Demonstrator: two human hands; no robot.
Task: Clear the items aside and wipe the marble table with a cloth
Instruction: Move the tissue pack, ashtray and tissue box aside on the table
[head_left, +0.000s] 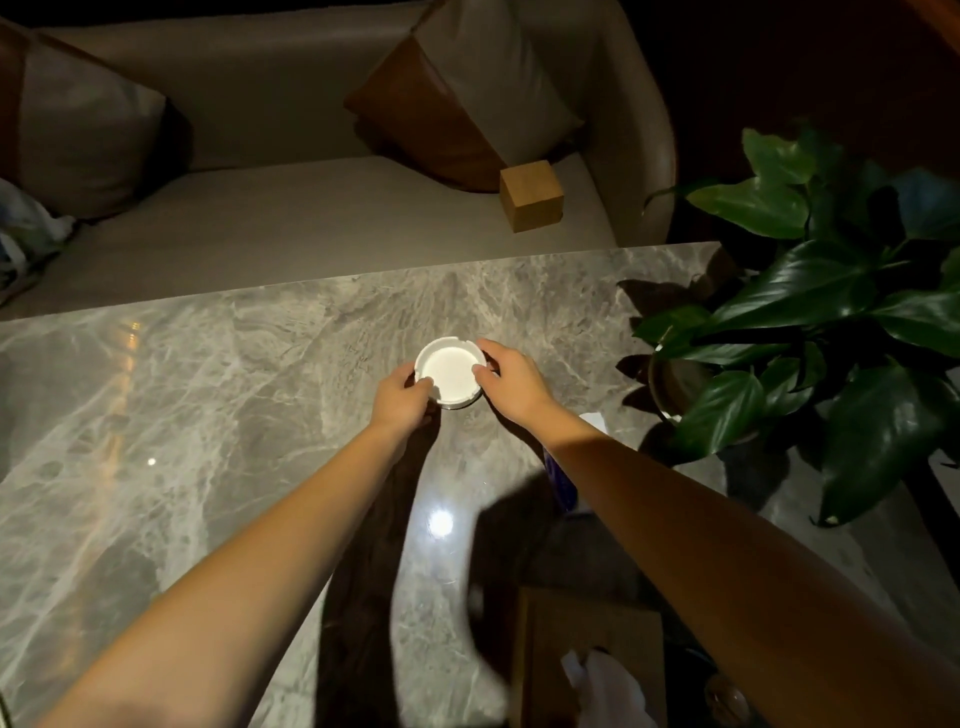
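A round white ashtray (448, 368) with notches in its rim rests on the grey marble table (218, 395), near the middle toward the far edge. My left hand (401, 397) grips its left rim with curled fingers. My right hand (511, 379) holds its right rim, thumb on the top edge. Both forearms stretch out over the table. No cloth is in either hand.
A potted plant (810, 332) with big dark leaves stands on the table's right side. A wooden tissue box (587, 660) with a white tissue sits at the near right. Behind the table is a beige sofa (311, 223) with cushions and a wooden block (531, 201).
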